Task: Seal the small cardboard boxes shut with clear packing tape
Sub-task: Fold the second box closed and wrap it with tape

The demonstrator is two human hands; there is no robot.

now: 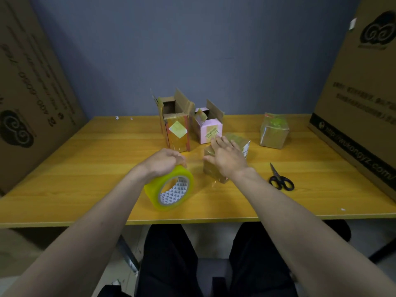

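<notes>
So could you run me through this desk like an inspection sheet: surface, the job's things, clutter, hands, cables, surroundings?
Surface: yellow wooden table, with small white scraps near its far left edge.
Job's things: roll of clear tape standing on edge; taped box under the right hand; tall open box and pink open box behind; another taped box far right.
Clutter: black scissors lying right of the hands.
Hands: left hand grips the roll's top; right hand lies flat on the box.
Cables: nothing seen.
Surroundings: grey wall; large cardboard cartons on both sides.
</notes>
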